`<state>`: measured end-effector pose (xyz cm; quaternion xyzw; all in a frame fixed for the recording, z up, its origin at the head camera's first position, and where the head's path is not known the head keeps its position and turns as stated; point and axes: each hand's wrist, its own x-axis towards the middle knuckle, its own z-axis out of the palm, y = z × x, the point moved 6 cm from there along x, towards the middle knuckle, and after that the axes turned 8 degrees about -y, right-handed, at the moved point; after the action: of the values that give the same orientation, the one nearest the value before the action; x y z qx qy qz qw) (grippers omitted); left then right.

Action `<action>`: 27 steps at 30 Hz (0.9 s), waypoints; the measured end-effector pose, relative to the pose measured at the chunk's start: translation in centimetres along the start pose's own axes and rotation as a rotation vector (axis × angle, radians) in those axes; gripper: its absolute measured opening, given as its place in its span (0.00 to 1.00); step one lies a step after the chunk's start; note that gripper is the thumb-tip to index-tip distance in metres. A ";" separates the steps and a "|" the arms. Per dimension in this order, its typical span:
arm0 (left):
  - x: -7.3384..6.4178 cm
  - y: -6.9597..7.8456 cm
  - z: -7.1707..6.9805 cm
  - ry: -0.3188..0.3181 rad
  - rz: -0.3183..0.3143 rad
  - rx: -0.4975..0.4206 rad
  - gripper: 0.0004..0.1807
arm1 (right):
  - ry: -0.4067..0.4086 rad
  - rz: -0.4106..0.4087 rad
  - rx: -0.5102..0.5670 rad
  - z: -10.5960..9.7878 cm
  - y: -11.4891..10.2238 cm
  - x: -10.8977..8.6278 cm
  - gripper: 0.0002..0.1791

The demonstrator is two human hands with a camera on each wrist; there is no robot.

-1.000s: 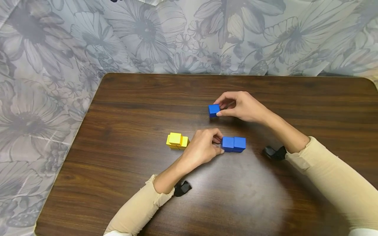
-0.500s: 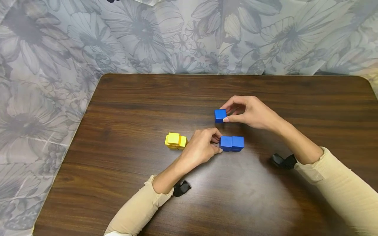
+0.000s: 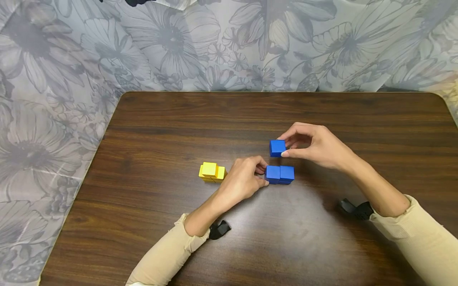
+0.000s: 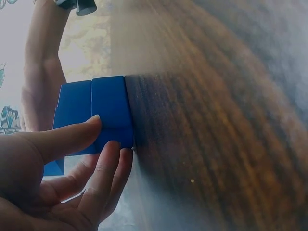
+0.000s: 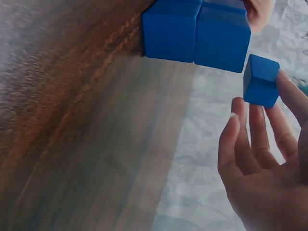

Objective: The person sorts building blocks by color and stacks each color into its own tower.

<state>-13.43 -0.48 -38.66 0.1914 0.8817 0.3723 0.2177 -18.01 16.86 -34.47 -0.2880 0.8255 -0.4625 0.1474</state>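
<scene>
A blue cube (image 3: pixel 277 147) is pinched between the thumb and fingers of my right hand (image 3: pixel 317 147), just behind a block of stacked blue cubes (image 3: pixel 287 174). The stack is two cubes wide and two layers high. My left hand (image 3: pixel 242 180) grips its left end, thumb on the near face and fingers curled on the far side. In the left wrist view the thumb (image 4: pixel 72 137) presses across the blue faces. The right wrist view has the held cube (image 5: pixel 261 82) in the air beside the stack (image 5: pixel 171 33), close to its upper layer.
Several yellow cubes (image 3: pixel 209 169) sit left of my left hand, one stacked on the others. The brown wooden table (image 3: pixel 143 135) ends at the back against a floral grey cloth (image 3: pixel 171 43). Black wrist straps (image 3: pixel 356 208) show below both wrists.
My right hand has moved right and nearer, carrying the blue cube from the back of the table toward the stack. My left hand keeps its hold on the stack.
</scene>
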 end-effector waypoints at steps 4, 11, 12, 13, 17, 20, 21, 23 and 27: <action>0.0 0.0 0.1 -0.006 -0.002 0.013 0.16 | 0.014 -0.016 -0.003 0.0 -0.2 -0.7 0.17; 0.0 0.2 0.1 -0.021 0.000 0.025 0.16 | 0.022 -0.035 -0.020 0.2 -0.8 -1.8 0.19; 0.0 0.2 0.0 -0.019 0.003 0.026 0.16 | 0.024 -0.040 -0.023 0.2 -0.9 -1.9 0.19; 0.0 0.2 0.0 -0.019 0.005 0.027 0.16 | 0.024 -0.043 -0.024 0.3 -0.9 -2.1 0.19; 0.0 0.2 0.1 -0.015 0.011 0.036 0.17 | 0.023 -0.039 -0.028 0.6 -0.9 -2.5 0.19; 0.0 0.2 0.1 -0.013 0.013 0.042 0.17 | 0.028 -0.025 -0.030 0.8 -0.8 -2.7 0.19; -0.1 0.2 0.1 -0.013 0.013 0.045 0.17 | 0.030 -0.021 -0.033 0.9 -0.8 -2.7 0.19; 0.0 0.2 0.1 -0.010 0.016 0.049 0.17 | 0.032 -0.016 -0.037 1.0 -0.7 -2.8 0.19; 0.0 0.3 0.2 -0.002 0.024 0.054 0.18 | 0.019 -0.021 -0.030 1.2 -0.7 -3.1 0.19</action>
<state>-13.31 -0.21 -38.59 0.2084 0.8887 0.3509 0.2090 -14.70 17.63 -34.58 -0.2944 0.8307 -0.4541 0.1302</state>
